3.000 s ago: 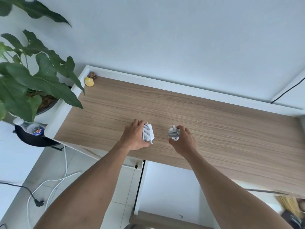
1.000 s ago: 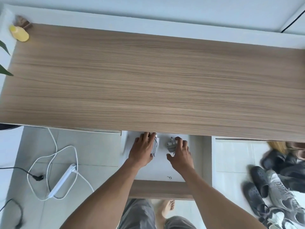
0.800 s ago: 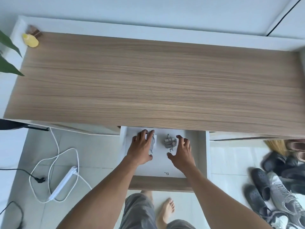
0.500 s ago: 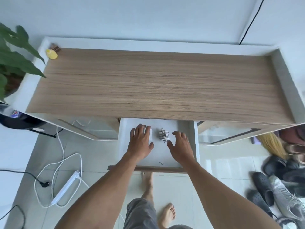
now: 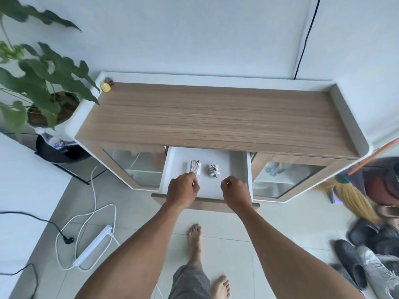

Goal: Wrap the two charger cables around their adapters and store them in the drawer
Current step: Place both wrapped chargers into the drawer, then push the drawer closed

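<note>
Head view looks down on an open drawer point(image 5: 172, 169) pulled from under a wood-grain table point(image 5: 216, 117). Both wrapped chargers already lie on the drawer's white floor, side by side and apart: the left charger point(image 5: 194, 167), a flat white adapter with pale cable wound in neat, close turns, and the right charger point(image 5: 214, 169), a smaller, knobbier bundle with loose cable ends sticking out. So the wrapping looks done and the storing as good as done; what seems left is to push the drawer shut.

The left hand point(image 5: 183, 190) hovers over the drawer's near part, fingers curled loosely inward, its fingertips just beside the left charger's near edge; whether they touch it I cannot tell. The right hand point(image 5: 236, 192) is likewise loosely curled and holds nothing, clear of the right charger.

The drawer's inside is smooth and matte white, its front a wood-toned panel point(image 5: 205, 205). Glass-fronted doors flank it. The floor below is pale glossy tile.
</note>
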Demonstrator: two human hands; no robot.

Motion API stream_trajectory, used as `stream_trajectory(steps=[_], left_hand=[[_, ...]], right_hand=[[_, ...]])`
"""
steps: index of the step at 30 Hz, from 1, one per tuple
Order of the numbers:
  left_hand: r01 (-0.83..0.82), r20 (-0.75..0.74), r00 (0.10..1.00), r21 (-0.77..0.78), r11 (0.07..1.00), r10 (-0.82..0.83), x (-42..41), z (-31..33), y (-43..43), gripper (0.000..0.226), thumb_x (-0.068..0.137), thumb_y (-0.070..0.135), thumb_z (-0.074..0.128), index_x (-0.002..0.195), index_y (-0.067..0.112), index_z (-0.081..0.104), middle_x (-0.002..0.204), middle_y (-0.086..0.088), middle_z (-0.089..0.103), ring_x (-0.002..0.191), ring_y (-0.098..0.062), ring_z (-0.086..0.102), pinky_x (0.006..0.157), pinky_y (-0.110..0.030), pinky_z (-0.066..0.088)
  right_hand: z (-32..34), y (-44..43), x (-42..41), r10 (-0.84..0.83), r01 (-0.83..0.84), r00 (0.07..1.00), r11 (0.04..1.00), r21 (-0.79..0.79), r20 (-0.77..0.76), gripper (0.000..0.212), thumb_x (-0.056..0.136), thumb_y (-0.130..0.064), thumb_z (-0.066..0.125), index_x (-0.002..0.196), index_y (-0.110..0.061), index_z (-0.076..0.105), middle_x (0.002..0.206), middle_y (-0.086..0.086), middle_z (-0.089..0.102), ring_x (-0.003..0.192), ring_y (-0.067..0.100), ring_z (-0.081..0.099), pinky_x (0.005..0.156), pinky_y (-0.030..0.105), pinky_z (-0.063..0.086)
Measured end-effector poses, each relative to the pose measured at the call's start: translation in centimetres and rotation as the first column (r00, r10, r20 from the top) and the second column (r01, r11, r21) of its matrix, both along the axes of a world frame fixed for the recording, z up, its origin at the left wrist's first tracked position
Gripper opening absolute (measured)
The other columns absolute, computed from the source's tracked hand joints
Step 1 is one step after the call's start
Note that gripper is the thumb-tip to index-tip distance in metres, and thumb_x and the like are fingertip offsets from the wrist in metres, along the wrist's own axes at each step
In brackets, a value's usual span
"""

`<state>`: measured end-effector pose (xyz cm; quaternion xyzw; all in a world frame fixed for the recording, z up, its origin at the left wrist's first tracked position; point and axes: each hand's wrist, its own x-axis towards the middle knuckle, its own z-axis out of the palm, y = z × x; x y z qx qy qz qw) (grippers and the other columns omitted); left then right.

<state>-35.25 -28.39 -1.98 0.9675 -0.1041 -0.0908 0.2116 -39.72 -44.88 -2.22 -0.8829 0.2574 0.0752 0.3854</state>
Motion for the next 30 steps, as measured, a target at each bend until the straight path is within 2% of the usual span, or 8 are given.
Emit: stream_trajectory(steps=[3, 7, 10, 13, 17, 23, 28, 30], left_hand=[[-0.216, -0.139, 0.969, -0.083, 0.973, 0.203, -1.3, -0.1, 0.3, 0.011, 0.087, 0.026, 0.054, 0.093, 0.019, 0.061, 0.094, -0.001, 0.072, 0.090, -0.028, 0.066, 0.072, -0.031, 0.046], [-0.672, -0.503, 0.684, -0.153, 0.724, 0.528, -1.9, -1.7, 1.1, 0.041, 0.089, 0.034, 0.049, 0.108, 0.000, 0.059, 0.108, -0.015, 0.067, 0.103, -0.034, 0.063, 0.089, -0.034, 0.049], [-0.901, -0.727, 0.418, -0.257, 0.350, 0.545, -2.3, -2.0, 1.8, 0.025, 0.093, 0.026, 0.048, 0.094, 0.001, 0.051, 0.081, -0.010, 0.059, 0.072, -0.030, 0.061, 0.077, -0.041, 0.058], [-0.959, -0.845, 0.283, -0.253, 0.129, 0.454, -1.8, -2.2, 2.5, 0.020, 0.096, 0.027, 0.048, 0.105, 0.009, 0.047, 0.099, -0.017, 0.059, 0.064, -0.023, 0.059, 0.072, -0.033, 0.057], [-0.970, -0.893, 0.227, -0.244, 0.006, 0.388, -0.2, -2.8, 2.7, 0.023, 0.097, 0.028, 0.048, 0.110, 0.009, 0.048, 0.100, -0.019, 0.056, 0.072, -0.025, 0.059, 0.082, -0.035, 0.057], [-0.982, -0.887, 0.163, -0.189, -0.018, 0.431, 1.6, -4.0, 2.6, 0.027, 0.096, 0.026, 0.044, 0.108, 0.003, 0.050, 0.080, -0.016, 0.056, 0.060, -0.022, 0.057, 0.076, -0.031, 0.056], [-0.980, -0.887, 0.145, -0.190, -0.060, 0.438, 3.3, -4.2, 1.8, 0.028, 0.098, 0.023, 0.036, 0.108, 0.001, 0.049, 0.091, -0.019, 0.059, 0.058, -0.021, 0.057, 0.061, -0.029, 0.054], [-0.981, -0.885, 0.146, -0.188, -0.053, 0.443, 3.9, -4.4, 1.5, 0.026, 0.097, 0.022, 0.034, 0.104, 0.001, 0.049, 0.089, -0.018, 0.058, 0.059, -0.021, 0.056, 0.058, -0.028, 0.053]], right_hand=[[-0.4, 0.6, -0.6, -0.178, 0.209, 0.976, 0.930, 0.304, -0.125, 0.018, 0.087, -0.020, 0.051, 0.076, -0.009, 0.061, 0.074, 0.011, 0.065, 0.071, 0.032, 0.063, 0.067, 0.042, 0.055], [-0.7, 1.0, -2.1, -0.404, 0.617, 0.786, 0.454, 0.642, -0.469, 0.014, 0.092, -0.014, 0.049, 0.086, -0.001, 0.048, 0.067, 0.014, 0.046, 0.055, 0.025, 0.049, 0.050, 0.029, 0.054], [-1.1, 0.9, -3.0, -0.444, 0.696, 0.699, 0.243, 0.675, -0.561, 0.026, 0.094, -0.019, 0.050, 0.106, 0.005, 0.045, 0.082, 0.018, 0.049, 0.072, 0.027, 0.054, 0.087, 0.037, 0.056], [-1.2, 0.7, -2.6, -0.487, 0.702, 0.647, 0.081, 0.707, -0.587, 0.050, 0.096, -0.024, 0.051, 0.129, 0.012, 0.041, 0.125, 0.027, 0.050, 0.121, 0.036, 0.053, 0.101, 0.040, 0.047], [-1.0, 0.5, -0.6, -0.547, 0.669, 0.633, 0.031, 0.742, -0.548, 0.056, 0.096, -0.025, 0.051, 0.135, 0.013, 0.036, 0.141, 0.027, 0.043, 0.128, 0.035, 0.049, 0.101, 0.038, 0.046], [-1.3, 0.0, 2.1, -0.579, 0.794, 0.549, 0.137, 0.592, -0.603, 0.029, 0.093, -0.018, 0.041, 0.114, 0.000, 0.052, 0.077, 0.013, 0.051, 0.065, 0.026, 0.054, 0.070, 0.037, 0.052], [-1.1, 0.3, 2.1, -0.604, 0.873, 0.399, 0.021, 0.486, -0.690, 0.032, 0.095, -0.019, 0.041, 0.124, -0.008, 0.046, 0.126, 0.017, 0.043, 0.115, 0.033, 0.048, 0.100, 0.038, 0.047], [-1.4, 0.4, 2.8, -0.611, 0.846, 0.407, -0.029, 0.533, -0.679, 0.018, 0.095, -0.019, 0.039, 0.108, -0.008, 0.047, 0.096, 0.013, 0.044, 0.099, 0.029, 0.048, 0.098, 0.034, 0.048]])
